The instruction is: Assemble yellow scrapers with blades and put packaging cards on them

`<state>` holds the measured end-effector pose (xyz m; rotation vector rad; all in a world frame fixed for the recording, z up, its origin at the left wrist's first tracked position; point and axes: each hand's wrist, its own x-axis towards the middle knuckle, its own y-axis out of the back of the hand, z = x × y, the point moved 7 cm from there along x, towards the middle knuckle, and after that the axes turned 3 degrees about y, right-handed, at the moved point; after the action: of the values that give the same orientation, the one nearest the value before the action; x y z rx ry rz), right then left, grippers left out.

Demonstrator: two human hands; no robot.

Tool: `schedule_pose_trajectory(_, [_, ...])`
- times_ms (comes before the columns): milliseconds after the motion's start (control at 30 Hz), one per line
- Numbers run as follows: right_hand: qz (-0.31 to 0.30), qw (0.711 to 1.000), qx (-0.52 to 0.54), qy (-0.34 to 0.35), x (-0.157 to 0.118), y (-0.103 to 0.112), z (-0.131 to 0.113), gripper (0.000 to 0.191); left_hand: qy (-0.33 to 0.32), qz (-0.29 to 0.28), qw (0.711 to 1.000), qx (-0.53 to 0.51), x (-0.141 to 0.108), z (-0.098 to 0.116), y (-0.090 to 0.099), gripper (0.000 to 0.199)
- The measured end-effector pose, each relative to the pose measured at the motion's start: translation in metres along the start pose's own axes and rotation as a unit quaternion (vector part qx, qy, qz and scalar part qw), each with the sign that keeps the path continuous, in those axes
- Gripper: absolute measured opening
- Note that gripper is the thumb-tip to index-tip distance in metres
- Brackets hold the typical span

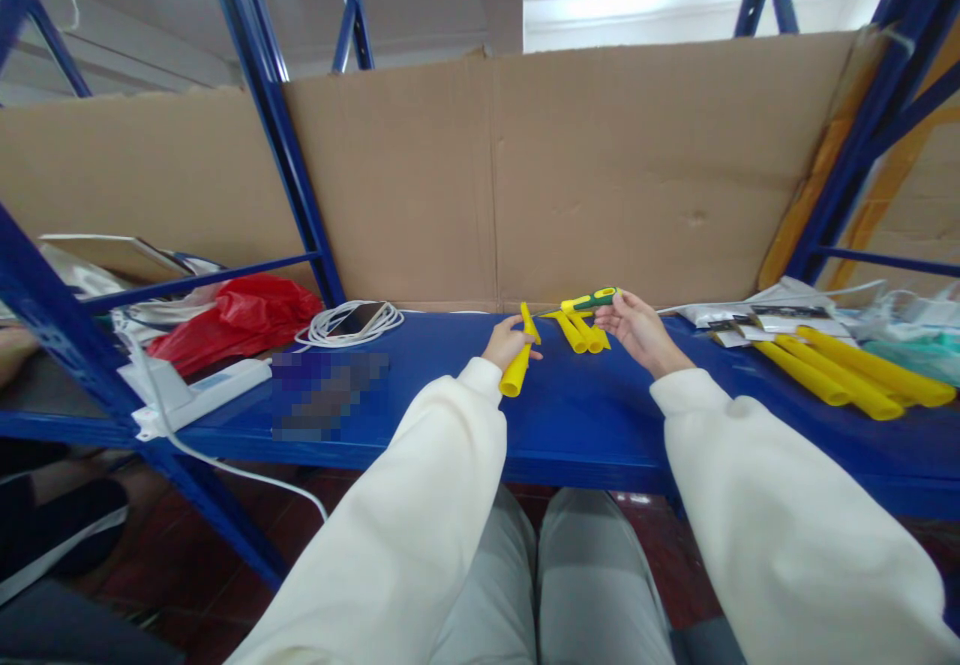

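Two bare hands are over the blue shelf, both closed on objects. The left hand has its fingers curled around a yellow tube, held tilted, its round open end downward. The right hand pinches the end of a screwdriver with a green and yellow handle between its fingertips; the shaft points from that grip toward the tube in the left hand. Whether the tip touches the tube cannot be determined. Between the two grips, just left of the right hand, lie several short yellow pieces. Well right of the right-hand grip lies a group of longer yellow tubes. Left of the left-hand grip lies a coiled white cable.
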<state>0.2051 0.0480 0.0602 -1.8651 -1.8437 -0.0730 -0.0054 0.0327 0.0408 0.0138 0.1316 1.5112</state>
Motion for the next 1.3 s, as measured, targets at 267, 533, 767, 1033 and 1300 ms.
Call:
schedule_pose_trajectory(267, [0.056,0.998,-0.027,-0.009,0.001,0.01,0.004,0.031,0.003,0.0,1.0,-0.003,0.001,-0.001,-0.001,0.072])
schedule_pose_trajectory(533, [0.039,0.998,-0.04,0.009,-0.003,0.005,0.0,0.032,-0.003,0.004,1.0,0.0,0.002,-0.002,0.001,0.073])
schedule_pose_trajectory(767, [0.011,1.0,0.003,0.003,-0.004,-0.001,-0.003,0.022,-0.003,0.007,1.0,0.004,0.0,0.0,0.001,0.071])
schedule_pose_trajectory(1033, [0.041,0.999,-0.015,0.001,0.0,0.007,0.003,0.025,-0.004,0.001,1.0,0.009,-0.002,0.001,-0.001,0.07])
schedule_pose_trajectory(1300, [0.054,0.998,-0.038,0.001,-0.003,0.008,0.0,0.03,-0.004,-0.003,1.0,0.0,0.001,-0.001,-0.001,0.07])
